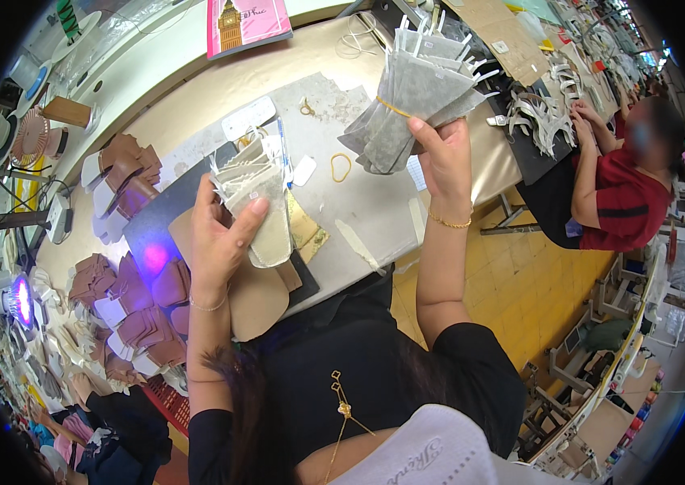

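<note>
My left hand is closed around a stack of pale beige cut pieces, its thumb pressed on the top piece. Higher up, on the right, my right hand grips a fanned bundle of grey cut pieces with narrow white strips sticking out at the far end. A yellowish rubber band runs around that bundle. Between my hands, a loose rubber band lies on the grey work surface, near a small white card.
Brown cut pieces lie in piles at left, under a purple-glowing lamp. A pink book rests at the back. A person in a red top sits at right, hands near strappy pale pieces. Other people show at lower left.
</note>
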`<action>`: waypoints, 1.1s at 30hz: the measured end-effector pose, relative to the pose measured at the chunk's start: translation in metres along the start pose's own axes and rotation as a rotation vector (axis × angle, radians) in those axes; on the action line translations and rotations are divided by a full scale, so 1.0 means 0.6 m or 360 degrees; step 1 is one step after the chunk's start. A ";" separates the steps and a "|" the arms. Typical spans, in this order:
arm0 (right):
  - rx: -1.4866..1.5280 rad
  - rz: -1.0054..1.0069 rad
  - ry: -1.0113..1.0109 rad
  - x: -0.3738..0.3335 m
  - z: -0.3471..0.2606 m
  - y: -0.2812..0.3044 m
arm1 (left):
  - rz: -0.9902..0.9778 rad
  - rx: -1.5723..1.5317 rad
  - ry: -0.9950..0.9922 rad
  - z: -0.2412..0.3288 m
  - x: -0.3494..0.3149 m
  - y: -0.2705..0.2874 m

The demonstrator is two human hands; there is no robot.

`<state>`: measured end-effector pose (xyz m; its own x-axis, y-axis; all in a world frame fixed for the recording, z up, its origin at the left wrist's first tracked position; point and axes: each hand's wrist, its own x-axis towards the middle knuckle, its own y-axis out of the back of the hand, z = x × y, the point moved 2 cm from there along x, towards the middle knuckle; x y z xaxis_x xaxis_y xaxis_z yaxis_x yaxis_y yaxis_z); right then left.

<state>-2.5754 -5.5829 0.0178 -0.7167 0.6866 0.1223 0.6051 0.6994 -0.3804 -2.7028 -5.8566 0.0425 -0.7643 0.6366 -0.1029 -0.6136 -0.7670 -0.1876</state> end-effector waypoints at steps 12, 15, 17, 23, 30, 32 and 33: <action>0.0280 0.0066 -0.0076 0.029 0.033 0.020 | -0.0001 0.0011 0.0083 0.001 0.000 -0.001; 0.0622 0.0276 -0.0237 0.076 0.086 0.050 | -0.0008 0.0029 0.0101 0.000 0.001 0.001; 0.0827 0.0402 -0.0202 0.107 0.142 0.058 | -0.0009 0.0034 0.0060 -0.001 0.003 0.001; 0.0423 0.0872 0.0068 0.156 0.247 0.071 | -0.0017 0.0032 0.0050 -0.005 0.006 0.000; -0.0880 0.0715 0.0343 0.050 0.140 0.005 | -0.0032 0.0091 0.0076 -0.013 0.007 0.004; -0.0302 -0.0056 -0.0080 -0.009 0.117 -0.049 | -0.0065 0.0136 0.0108 -0.017 0.008 0.005; -0.0114 -0.0493 -0.0195 -0.041 0.106 -0.079 | -0.0096 0.0147 0.0079 -0.019 0.007 0.006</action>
<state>-2.6086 -5.6458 -0.0252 -0.9040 0.4133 0.1094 0.3717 0.8862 -0.2765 -2.7059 -5.8555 0.0302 -0.7159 0.6834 -0.1426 -0.6757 -0.7297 -0.1047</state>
